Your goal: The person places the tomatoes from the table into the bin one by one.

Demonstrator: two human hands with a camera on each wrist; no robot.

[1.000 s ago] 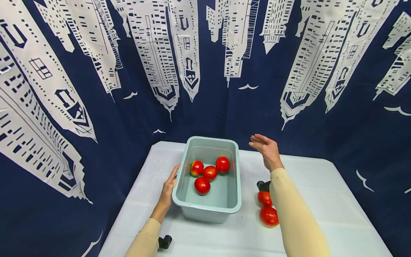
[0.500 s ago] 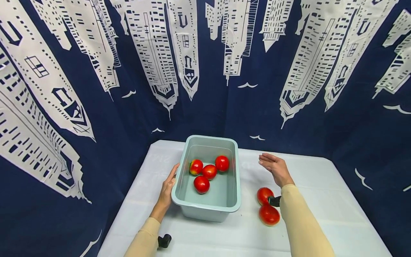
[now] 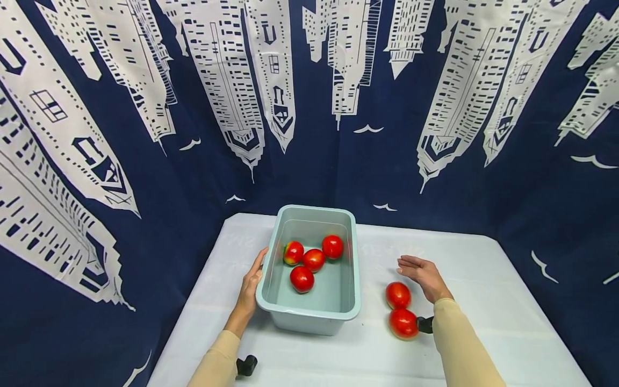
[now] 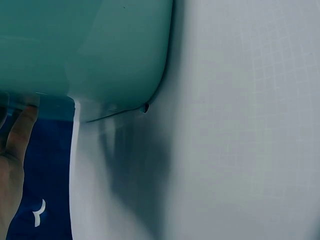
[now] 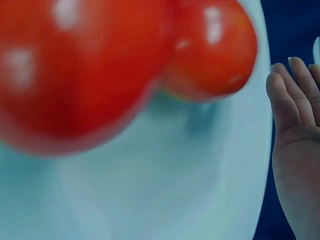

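Observation:
A pale blue-green plastic bin (image 3: 309,310) stands on the table with several red tomatoes (image 3: 302,279) inside. My left hand (image 3: 250,283) rests along the bin's left side, its fingers fairly straight just under the rim; in the left wrist view, fingertips (image 4: 31,112) reach the bin wall (image 4: 90,50). To the right of the bin, two more tomatoes lie on the table, a far tomato (image 3: 398,295) and a near tomato (image 3: 403,323), side by side. My right hand (image 3: 425,277) hovers just behind and right of them, fingers extended together, holding nothing.
A white cloth covers the table (image 3: 367,365). A dark blue curtain (image 3: 309,177) printed with upside-down white buildings hangs behind and at the sides. Black wrist-camera mounts stick out at the left cuff (image 3: 246,366) and the right cuff (image 3: 425,324).
My right hand has come down and back from beside the bin's far end, towards the two tomatoes on the table, which show more fully. My left hand stays at the bin.

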